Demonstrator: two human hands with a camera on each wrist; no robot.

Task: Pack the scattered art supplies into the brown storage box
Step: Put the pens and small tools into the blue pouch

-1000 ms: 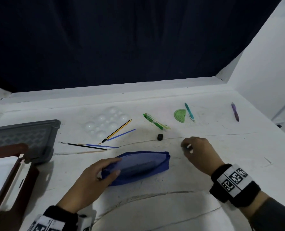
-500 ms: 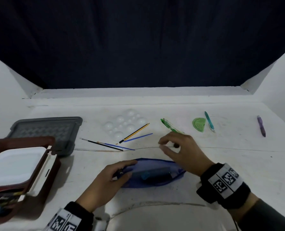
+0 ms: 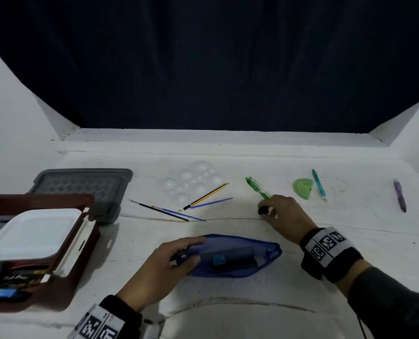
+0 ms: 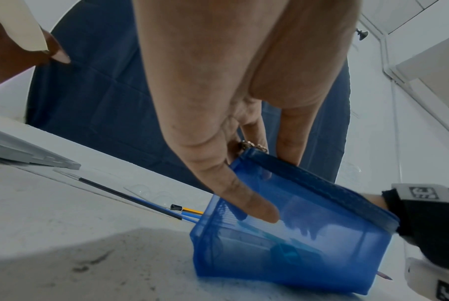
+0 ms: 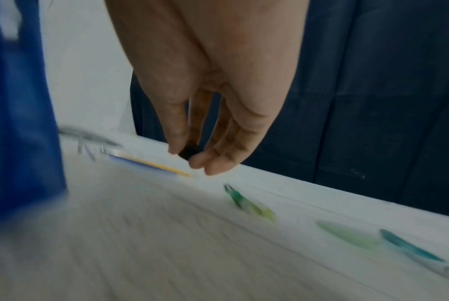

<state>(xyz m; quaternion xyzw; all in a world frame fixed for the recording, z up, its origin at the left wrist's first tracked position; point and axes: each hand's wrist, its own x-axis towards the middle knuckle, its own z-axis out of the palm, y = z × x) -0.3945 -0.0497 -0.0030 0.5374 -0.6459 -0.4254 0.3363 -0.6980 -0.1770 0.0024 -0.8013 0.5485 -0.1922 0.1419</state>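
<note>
The brown storage box [image 3: 44, 199] stands open at the left with a white lidded container [image 3: 32, 231] inside. A blue mesh pouch [image 3: 240, 255] lies in front of me, its mouth open; small items show through the mesh. My left hand [image 3: 198, 249] grips the pouch [image 4: 295, 244] at its left end, thumb on the mesh side and fingers behind the zip edge. My right hand [image 3: 267, 214] pinches a small black piece [image 3: 262, 211] between thumb and fingertips just behind the pouch; the wrist view shows the black piece [image 5: 188, 152] off the table.
A grey tray [image 3: 81, 187] sits behind the box. Scattered on the white table: a clear paint palette [image 3: 191, 184], a yellow-black pencil [image 3: 206, 195], thin brushes [image 3: 159, 210], a green pen [image 3: 257, 189], a green protractor [image 3: 302, 188], a teal pen [image 3: 318, 184], a purple pen [image 3: 399, 195].
My right hand passed over the pouch and took the small black piece that lay on the table. The left hand kept hold of the pouch. The view swung left, showing more of the box.
</note>
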